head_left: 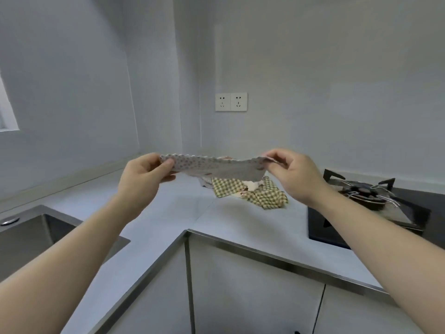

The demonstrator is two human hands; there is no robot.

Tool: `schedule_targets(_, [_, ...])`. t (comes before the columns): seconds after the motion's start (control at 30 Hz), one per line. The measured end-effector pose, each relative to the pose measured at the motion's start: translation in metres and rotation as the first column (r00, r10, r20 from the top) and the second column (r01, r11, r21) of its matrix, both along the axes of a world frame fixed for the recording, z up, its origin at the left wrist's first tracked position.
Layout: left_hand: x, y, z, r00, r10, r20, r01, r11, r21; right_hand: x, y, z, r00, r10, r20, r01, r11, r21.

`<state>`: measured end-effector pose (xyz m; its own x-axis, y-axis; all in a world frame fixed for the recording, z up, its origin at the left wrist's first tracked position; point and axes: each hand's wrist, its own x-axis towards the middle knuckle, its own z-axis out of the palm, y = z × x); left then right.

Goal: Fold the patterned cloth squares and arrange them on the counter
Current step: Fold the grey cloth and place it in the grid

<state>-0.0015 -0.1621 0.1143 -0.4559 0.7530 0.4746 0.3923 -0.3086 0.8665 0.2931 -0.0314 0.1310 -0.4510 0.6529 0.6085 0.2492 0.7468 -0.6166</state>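
Observation:
A grey dotted cloth square point(216, 166) with a scalloped edge is stretched in the air above the counter point(168, 208). My left hand point(142, 175) pinches its left end between thumb and fingers. My right hand point(293, 174) pinches its right end. Below and behind the held cloth, a loose pile of cloths point(255, 192) lies on the counter, with green-and-cream checked pieces on top and a pale piece partly hidden under them.
A steel sink point(31, 237) is set into the counter at the left. A black gas hob point(375, 201) with a burner and pan supports sits at the right. Two wall sockets point(230, 101) are on the back wall. Cabinet doors are below the counter edge.

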Motion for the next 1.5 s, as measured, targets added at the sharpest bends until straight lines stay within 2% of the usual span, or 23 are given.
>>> schedule_targets(0.1, [-0.013,0.000,-0.039,0.978,0.023,-0.209,-0.074,0.969,-0.237,-0.003,0.017,-0.037,0.983,0.013,0.183,-0.002,0.998,-0.060])
schedule_targets(0.17, [-0.016,-0.002,-0.060,0.947,-0.022,-0.322,-0.104,0.924,-0.368,-0.006,0.025,-0.063,0.945,0.035,0.326,-0.003,0.995,-0.099])
schedule_targets(0.3, [-0.022,-0.001,-0.084,0.896,-0.103,-0.431,-0.134,0.864,-0.485,-0.012,0.033,-0.101,0.849,0.134,0.512,-0.046,0.983,-0.180])
schedule_targets(0.47, [-0.030,0.007,-0.094,0.907,-0.101,-0.409,-0.132,0.853,-0.505,-0.017,0.045,-0.111,0.851,0.161,0.500,-0.089,0.982,-0.164])
schedule_targets(0.63, [-0.036,0.030,-0.084,0.942,-0.014,-0.336,-0.153,0.872,-0.466,-0.029,0.058,-0.088,0.899,0.189,0.395,-0.134,0.978,-0.162])
schedule_targets(0.7, [-0.042,0.049,-0.081,0.939,0.059,-0.338,-0.214,0.870,-0.443,-0.041,0.070,-0.079,0.915,0.150,0.375,-0.091,0.981,-0.169])
schedule_targets(0.77, [-0.048,0.070,-0.082,0.927,0.115,-0.357,-0.274,0.858,-0.434,-0.059,0.087,-0.076,0.906,0.029,0.423,0.022,0.993,-0.115])
schedule_targets(0.87, [-0.055,0.100,-0.091,0.903,0.142,-0.406,-0.335,0.825,-0.456,-0.086,0.106,-0.084,0.807,-0.165,0.568,0.183,0.983,0.025])
schedule_targets(0.97, [-0.056,0.120,-0.105,0.832,0.125,-0.540,-0.419,0.779,-0.466,-0.101,0.115,-0.108,0.712,-0.316,0.628,0.229,0.949,0.217])
schedule_targets(1.03, [-0.058,0.127,-0.116,0.823,0.119,-0.556,-0.416,0.793,-0.445,-0.104,0.120,-0.126,0.635,-0.402,0.660,0.225,0.913,0.340])
schedule_targets(1.17, [-0.067,0.139,-0.131,0.769,0.089,-0.633,-0.422,0.814,-0.399,-0.105,0.129,-0.142,0.547,-0.409,0.730,0.216,0.912,0.349])
schedule_targets(1.23, [-0.068,0.143,-0.133,0.724,0.043,-0.688,-0.428,0.810,-0.400,-0.105,0.131,-0.144,0.559,-0.416,0.718,0.215,0.908,0.359])
schedule_targets(1.3, [-0.068,0.145,-0.134,0.723,0.046,-0.690,-0.428,0.813,-0.395,-0.105,0.132,-0.143,0.602,-0.403,0.690,0.234,0.915,0.330])
schedule_targets(1.4, [-0.068,0.142,-0.134,0.816,0.106,-0.568,-0.386,0.831,-0.400,-0.102,0.133,-0.139,0.707,-0.310,0.636,0.217,0.951,0.222])
schedule_targets(1.5, [-0.071,0.139,-0.133,0.870,0.143,-0.472,-0.330,0.880,-0.341,-0.094,0.137,-0.141,0.887,-0.143,0.440,0.143,0.989,0.033])
